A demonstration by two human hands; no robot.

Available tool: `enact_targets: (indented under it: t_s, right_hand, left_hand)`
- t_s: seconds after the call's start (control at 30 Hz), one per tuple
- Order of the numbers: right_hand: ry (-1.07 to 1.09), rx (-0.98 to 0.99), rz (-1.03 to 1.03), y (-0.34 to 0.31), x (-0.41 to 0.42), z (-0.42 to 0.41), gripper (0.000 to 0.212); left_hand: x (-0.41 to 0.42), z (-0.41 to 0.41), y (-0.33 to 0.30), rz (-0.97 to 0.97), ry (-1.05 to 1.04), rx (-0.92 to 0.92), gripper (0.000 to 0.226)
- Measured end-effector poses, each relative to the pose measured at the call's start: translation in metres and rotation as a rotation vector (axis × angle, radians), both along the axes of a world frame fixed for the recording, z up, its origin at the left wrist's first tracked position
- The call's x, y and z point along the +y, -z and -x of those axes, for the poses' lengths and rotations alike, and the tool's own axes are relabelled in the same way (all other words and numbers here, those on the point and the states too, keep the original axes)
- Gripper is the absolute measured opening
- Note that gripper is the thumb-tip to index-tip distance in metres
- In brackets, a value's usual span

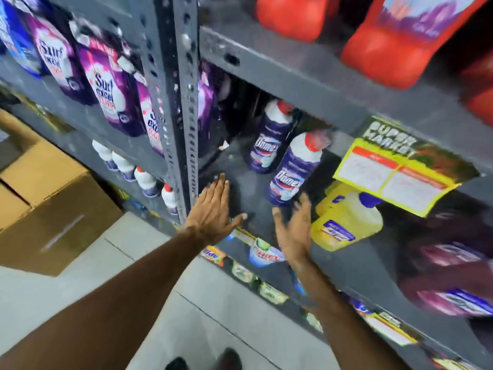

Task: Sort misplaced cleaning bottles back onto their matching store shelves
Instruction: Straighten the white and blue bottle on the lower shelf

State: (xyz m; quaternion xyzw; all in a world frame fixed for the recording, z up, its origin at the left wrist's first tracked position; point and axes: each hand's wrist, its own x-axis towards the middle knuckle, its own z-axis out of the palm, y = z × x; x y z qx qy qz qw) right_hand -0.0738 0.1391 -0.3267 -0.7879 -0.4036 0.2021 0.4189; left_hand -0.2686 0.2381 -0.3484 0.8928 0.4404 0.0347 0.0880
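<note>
Two dark blue Domex bottles with white necks and red caps stand on a grey metal shelf (240, 180): one at the front (292, 169), one behind it (269, 138). A yellow jug with a blue cap (346, 220) sits to their right. My left hand (213, 209) is flat and open, fingers pointing into the shelf, left of the bottles. A little blurred, my right hand (296, 225) hangs open just below the front Domex bottle without holding it. Neither hand holds anything.
Purple Surf Excel pouches (106, 94) hang on the left rack, with small white bottles (145, 180) below. Red jugs (394, 49) fill the upper shelf. A yellow price card (394, 174) hangs from that shelf's edge. Cardboard boxes (50, 204) stand on the tiled floor at left.
</note>
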Motion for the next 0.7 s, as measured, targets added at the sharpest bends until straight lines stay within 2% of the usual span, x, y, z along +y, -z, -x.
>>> enact_targets:
  t_s: [0.07, 0.17, 0.2, 0.43, 0.7]
  right_hand:
    - [0.005, 0.012, 0.004, 0.006, 0.016, -0.009, 0.088]
    - [0.024, 0.002, -0.007, 0.001, 0.031, -0.018, 0.056]
    - [0.032, 0.006, -0.029, 0.0, 0.033, -0.021, 0.051]
    - [-0.038, 0.075, -0.101, -0.001, 0.043, 0.009, 0.049]
    - [-0.097, 0.137, -0.117, 0.0, 0.068, 0.04, 0.048]
  left_hand:
    - [0.008, -0.003, 0.008, 0.036, -0.031, 0.022, 0.12]
    - [0.012, -0.003, 0.016, 0.003, -0.038, 0.021, 0.125]
    - [0.011, -0.004, 0.017, -0.021, -0.037, 0.018, 0.123]
    - [0.007, -0.005, 0.003, -0.048, -0.02, 0.153, 0.112]
    - [0.006, -0.003, -0.001, -0.037, -0.032, 0.171, 0.113]
